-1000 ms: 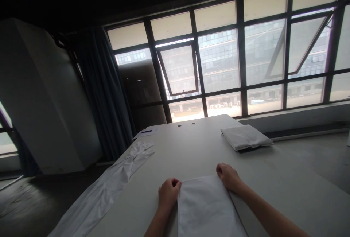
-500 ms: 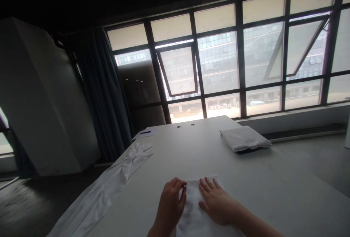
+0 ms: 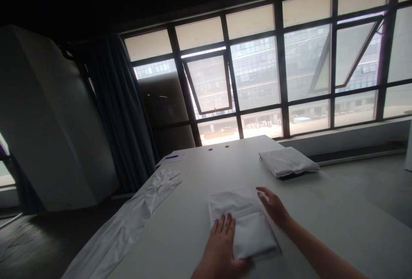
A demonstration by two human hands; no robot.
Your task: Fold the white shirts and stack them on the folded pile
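Note:
A folded white cloth [image 3: 249,225] lies flat on the white table [image 3: 196,180] in front of me. My left hand [image 3: 223,244] rests on the cloth's near left part, fingers stretched forward and thumb out to the right. At the cloth's far right edge is my right hand [image 3: 273,206], raised a little with its fingers apart and slightly bent. Nothing shows in its fingers, and I cannot tell whether they touch the cloth.
A crumpled white cloth [image 3: 128,223] runs along the table's left edge. Another folded white cloth [image 3: 288,162] lies at the back right over something dark. A pen [image 3: 171,156] on paper is at the far left corner. Windows [image 3: 257,73] stand beyond.
My left hand has come nearer and laid its fingers flat on the cloth. My right hand has lifted off the cloth toward its right edge. More of the folded cloth shows.

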